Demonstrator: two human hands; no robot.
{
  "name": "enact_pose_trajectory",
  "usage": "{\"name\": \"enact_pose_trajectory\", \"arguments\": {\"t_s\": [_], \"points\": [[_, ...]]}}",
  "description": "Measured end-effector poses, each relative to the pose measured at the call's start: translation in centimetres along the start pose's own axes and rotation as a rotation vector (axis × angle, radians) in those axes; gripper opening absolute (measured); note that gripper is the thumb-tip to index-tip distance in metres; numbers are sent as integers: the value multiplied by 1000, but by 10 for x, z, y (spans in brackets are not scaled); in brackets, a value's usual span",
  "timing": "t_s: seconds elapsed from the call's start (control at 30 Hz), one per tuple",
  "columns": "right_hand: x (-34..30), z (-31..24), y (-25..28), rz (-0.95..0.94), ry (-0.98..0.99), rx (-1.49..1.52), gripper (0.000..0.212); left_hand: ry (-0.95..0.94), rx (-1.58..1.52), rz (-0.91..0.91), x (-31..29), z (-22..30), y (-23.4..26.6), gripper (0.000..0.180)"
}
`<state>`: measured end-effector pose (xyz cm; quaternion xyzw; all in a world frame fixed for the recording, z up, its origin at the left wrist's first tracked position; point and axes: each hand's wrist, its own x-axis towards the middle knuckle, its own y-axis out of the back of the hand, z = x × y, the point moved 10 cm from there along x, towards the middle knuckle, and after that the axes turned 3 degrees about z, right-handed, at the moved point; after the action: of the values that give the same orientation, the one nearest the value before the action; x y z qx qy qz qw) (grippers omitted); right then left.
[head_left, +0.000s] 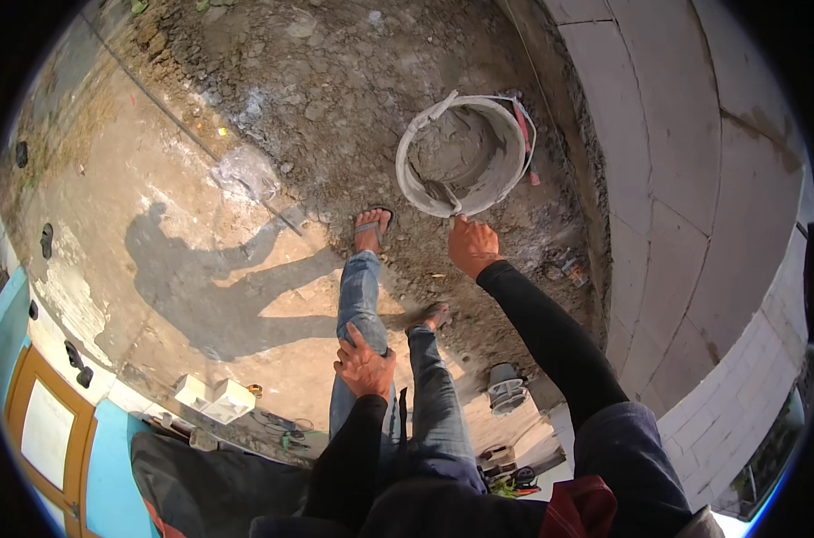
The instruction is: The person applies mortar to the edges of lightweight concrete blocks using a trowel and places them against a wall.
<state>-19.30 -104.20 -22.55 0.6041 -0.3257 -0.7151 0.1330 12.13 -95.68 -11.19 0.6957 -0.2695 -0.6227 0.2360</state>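
A round pale bucket (405,179) of wet grey mortar (456,148) stands on the dirt ahead of me, slightly right. My right hand (473,246) is closed at its near rim, round the handle of a trowel (442,192). The trowel's mortar-smeared blade dips into the bucket; my fist hides most of the handle. Lower down, my left hand (365,366) rests on my bent left knee, holding nothing, its fingers lying apart over the jeans.
A block wall (676,179) curves along the right. Beside the bucket lies a red-handled tool (523,134). A crumpled clear plastic bag (245,172) sits to the left by a long thin rod (160,103). Near my right leg is a grey bucket (505,390); white blocks (215,398) lie lower left.
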Motion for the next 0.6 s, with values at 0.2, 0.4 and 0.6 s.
{"name": "enact_pose_trajectory", "arguments": {"t_s": [0.2,0.4,0.6], "points": [[14,58,63,301,-194,148,41,-21,15,8,0,3,3,100],[9,67,22,345,-48,-115,41,-63,50,28,1,10,2,98],[-17,35,-15,195,-9,116,45,-53,104,-20,1,10,3,98]]}}
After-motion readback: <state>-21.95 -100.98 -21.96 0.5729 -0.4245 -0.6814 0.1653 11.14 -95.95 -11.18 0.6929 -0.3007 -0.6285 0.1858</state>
